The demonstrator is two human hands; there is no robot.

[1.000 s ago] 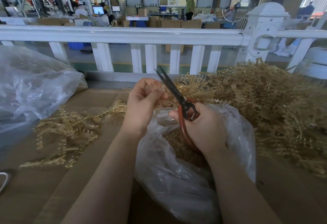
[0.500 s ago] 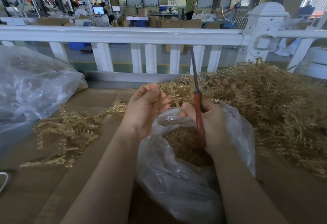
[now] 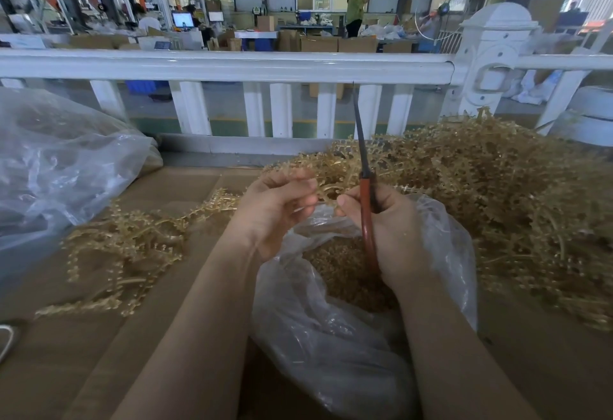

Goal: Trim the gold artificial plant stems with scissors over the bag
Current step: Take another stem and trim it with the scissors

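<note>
My right hand (image 3: 393,233) grips red-handled scissors (image 3: 366,187), blades closed and pointing straight up. My left hand (image 3: 277,207) is just to its left, fingers curled on a gold stem (image 3: 326,192) that runs between both hands. Both hands hover over a clear plastic bag (image 3: 331,346) whose open mouth shows gold trimmings inside. A big heap of gold stems (image 3: 491,194) lies to the right, and a smaller loose bunch (image 3: 132,247) lies to the left on the cardboard.
A brown cardboard surface (image 3: 66,353) covers the table. A large crumpled clear bag (image 3: 59,167) sits at the left. A white railing (image 3: 232,67) runs across behind the table. A person stands far back in the workshop (image 3: 356,9).
The scissors swung from tilted left with blades apart to upright with blades closed. My left hand shifted slightly right and took hold of a stem beside my right thumb.
</note>
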